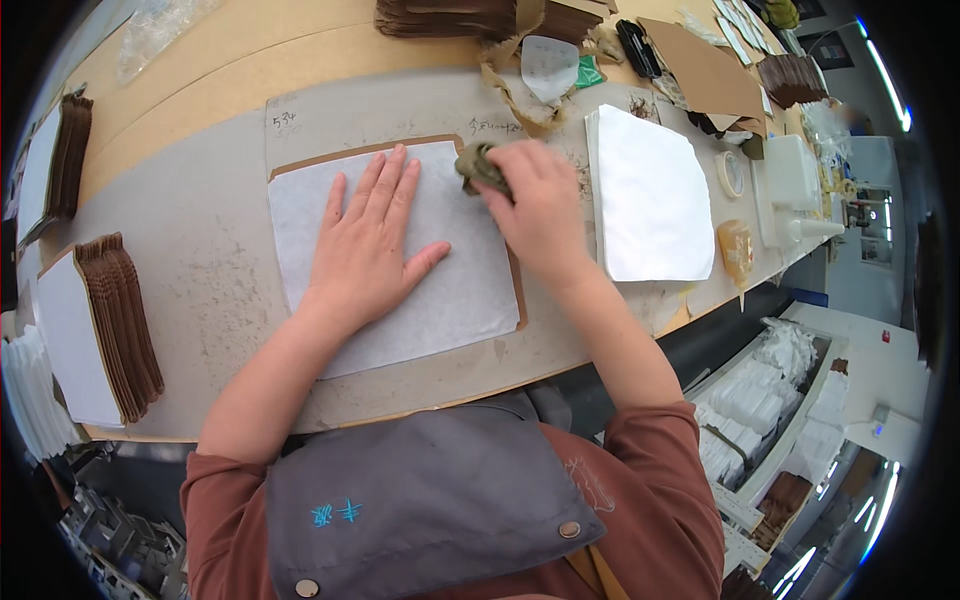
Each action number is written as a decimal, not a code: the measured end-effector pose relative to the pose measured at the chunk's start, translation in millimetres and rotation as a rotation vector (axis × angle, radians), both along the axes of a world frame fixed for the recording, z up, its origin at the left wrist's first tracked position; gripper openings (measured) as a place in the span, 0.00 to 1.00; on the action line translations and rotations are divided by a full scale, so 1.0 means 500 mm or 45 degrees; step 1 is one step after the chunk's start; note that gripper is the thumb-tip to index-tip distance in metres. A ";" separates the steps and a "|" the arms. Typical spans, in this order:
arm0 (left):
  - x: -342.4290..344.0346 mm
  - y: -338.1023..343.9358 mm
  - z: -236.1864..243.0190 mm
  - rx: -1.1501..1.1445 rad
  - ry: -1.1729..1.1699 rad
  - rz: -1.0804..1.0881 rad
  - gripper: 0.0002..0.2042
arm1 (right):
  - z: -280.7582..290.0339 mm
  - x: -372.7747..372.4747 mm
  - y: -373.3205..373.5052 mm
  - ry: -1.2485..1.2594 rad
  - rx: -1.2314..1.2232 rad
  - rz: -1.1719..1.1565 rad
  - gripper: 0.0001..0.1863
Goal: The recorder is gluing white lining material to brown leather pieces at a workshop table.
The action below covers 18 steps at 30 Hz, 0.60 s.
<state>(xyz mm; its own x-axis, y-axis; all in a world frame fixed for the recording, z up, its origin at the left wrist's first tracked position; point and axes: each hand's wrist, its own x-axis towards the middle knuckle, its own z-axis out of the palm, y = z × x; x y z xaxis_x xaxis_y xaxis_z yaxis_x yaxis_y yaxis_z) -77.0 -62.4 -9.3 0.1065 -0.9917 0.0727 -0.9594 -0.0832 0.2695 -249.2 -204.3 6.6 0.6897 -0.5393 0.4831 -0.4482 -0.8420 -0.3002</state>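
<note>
A white sheet [455, 290] lies over a brown panel [521, 300], whose edge shows along the top and right side. My left hand [365, 245] rests flat on the sheet with its fingers spread. At the sheet's upper right corner, my right hand [545, 205] is closed around a crumpled olive-green cloth [478, 170]. Part of the cloth is hidden by the fingers. Whether it touches the sheet I cannot tell.
Right of the panel lies a stack of white sheets [655, 200], with a tape roll [731, 175] and a yellowish bottle [736, 250] beyond. Brown panels are stacked at the left [125, 330] and far edge [440, 18]. Crumpled brown paper [510, 85] lies behind my right hand.
</note>
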 end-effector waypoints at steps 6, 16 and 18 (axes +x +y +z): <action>-0.004 -0.002 0.014 0.052 0.009 0.014 0.43 | 0.051 0.035 -0.010 -0.173 -0.060 0.045 0.21; -0.003 -0.001 0.016 0.075 0.051 0.023 0.43 | -0.001 0.055 -0.287 0.530 -0.509 -0.137 0.10; -0.002 0.000 0.018 0.069 0.061 0.005 0.43 | 0.021 0.014 -0.351 0.604 -0.429 -0.163 0.08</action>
